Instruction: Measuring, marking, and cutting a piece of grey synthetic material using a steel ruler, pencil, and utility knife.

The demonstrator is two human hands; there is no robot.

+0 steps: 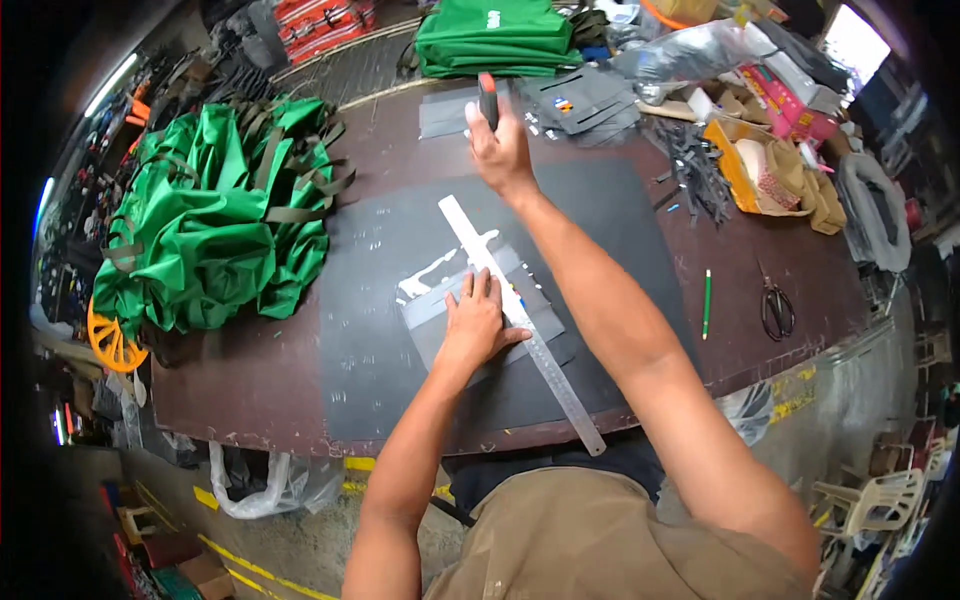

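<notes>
My left hand (pixel 473 323) lies flat, fingers spread, on a grey sheet of material (pixel 437 318) and against a long steel ruler (pixel 560 382) that runs diagonally over a dark cutting mat (pixel 380 380). My right hand (pixel 500 150) is stretched far across the table and grips a dark utility knife with a red tip (pixel 488 98), held upright above a grey sheet (pixel 445 110) at the far edge.
A heap of green fabric with olive straps (pixel 215 220) fills the table's left. Folded green cloth (pixel 495 38) and grey cut pieces (pixel 585 100) lie at the back. A green pen (pixel 706 302), scissors (pixel 776 308) and an open cardboard box (pixel 745 165) sit to the right.
</notes>
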